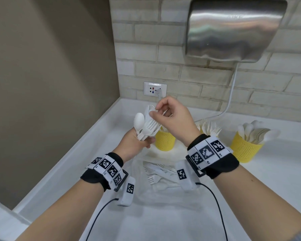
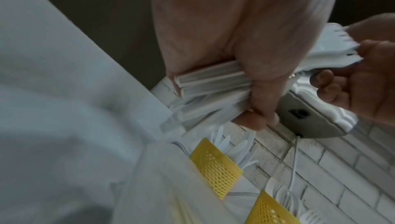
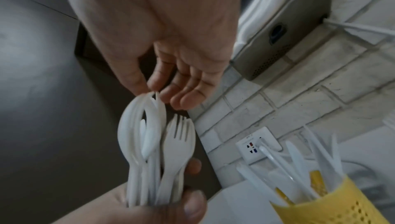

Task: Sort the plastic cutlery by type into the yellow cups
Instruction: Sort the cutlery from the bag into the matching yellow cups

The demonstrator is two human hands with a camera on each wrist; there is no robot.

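My left hand [image 1: 142, 140] grips a bundle of white plastic cutlery [image 1: 147, 126] by the handles, with spoons and forks fanned upward. My right hand [image 1: 154, 111] pinches the tip of one spoon [image 3: 149, 102] at the top of that bundle between thumb and forefinger. A fork [image 3: 179, 143] stands beside it in the bundle. Three yellow mesh cups stand behind. The left cup [image 1: 164, 141] holds knives. The middle cup [image 1: 202, 130] holds forks and is mostly hidden by my right wrist. The right cup [image 1: 244, 150] holds spoons.
Loose white cutlery lies in a clear plastic bag [image 1: 161, 174] on the white counter [image 1: 276, 180] below my wrists. A brown wall [image 1: 50, 84] closes the left side. On the brick back wall are a socket [image 1: 155, 89] and a steel hand dryer [image 1: 233, 28] with its cord.
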